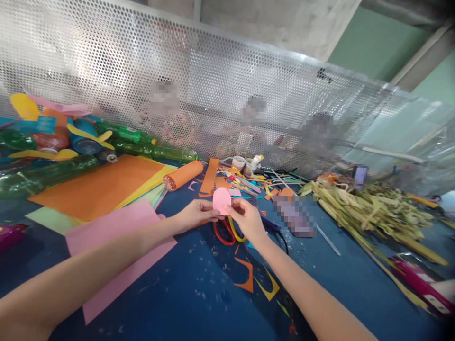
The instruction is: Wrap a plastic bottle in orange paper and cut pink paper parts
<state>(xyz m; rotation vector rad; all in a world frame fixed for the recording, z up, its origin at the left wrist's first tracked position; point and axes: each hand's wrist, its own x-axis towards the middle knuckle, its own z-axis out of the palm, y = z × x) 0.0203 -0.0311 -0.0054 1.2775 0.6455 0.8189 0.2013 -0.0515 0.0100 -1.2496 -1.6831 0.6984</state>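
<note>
A small pink paper piece with a rounded top (222,199) is held up over the middle of the blue table. My left hand (200,214) pinches its lower left edge, and my right hand (244,213) pinches its lower right side. Just below the hands lie scissors with red and yellow handles (224,238), their blades hidden. A large pink sheet (122,241) lies under my left forearm. Orange and yellow cut scraps (246,276) rest near my right forearm.
Orange sheets (95,184), green bottles (53,175) and an orange-wrapped bottle (185,175) are on the left. Paper strips and small bottles stand behind the hands. Dry husks (373,213) and a magenta tool (423,284) lie right. A perforated metal screen (213,80) closes the back.
</note>
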